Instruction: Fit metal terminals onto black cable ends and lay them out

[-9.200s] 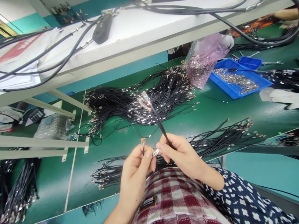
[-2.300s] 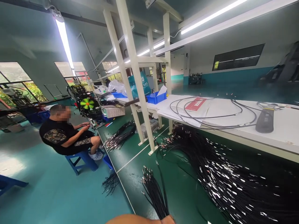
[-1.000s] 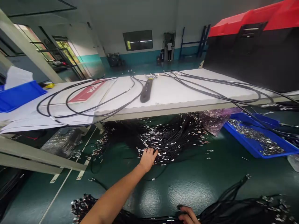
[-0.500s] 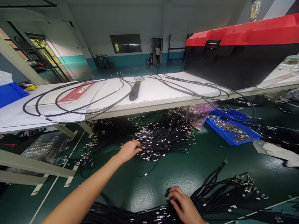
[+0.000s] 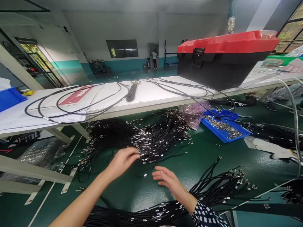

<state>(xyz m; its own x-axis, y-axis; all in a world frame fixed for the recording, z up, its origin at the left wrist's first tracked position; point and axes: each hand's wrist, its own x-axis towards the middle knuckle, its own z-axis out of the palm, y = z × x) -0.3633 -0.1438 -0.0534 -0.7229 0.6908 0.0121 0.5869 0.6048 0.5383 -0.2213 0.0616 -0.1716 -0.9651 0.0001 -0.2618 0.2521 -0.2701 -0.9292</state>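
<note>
My left hand [image 5: 124,161] reaches to the front edge of a large pile of black cables [image 5: 156,135] on the green floor. Its fingers are pinched together on a thin black cable there, though the fingers hide most of it. Small silver ends and tags show all over the pile. My right hand [image 5: 167,178] hovers over bare floor to the right, fingers stretched out and apart, with nothing in it. Below it, close to me, lies a second thick bundle of black cables [image 5: 213,189], its metal ends fanned out to the right.
Above the pile stands a white table [image 5: 151,94] with looped cables, an adjustable wrench [image 5: 132,93] and a red-and-black toolbox [image 5: 213,66]. Blue trays [image 5: 222,129] of small metal parts, a pink bag [image 5: 194,115] and white gloves [image 5: 270,148] lie on the floor. A person [image 5: 154,58] stands far back.
My right hand has lifted off the near bundle and moved up and left toward my left hand. My left hand has shifted slightly left and down. The view has turned a little right.
</note>
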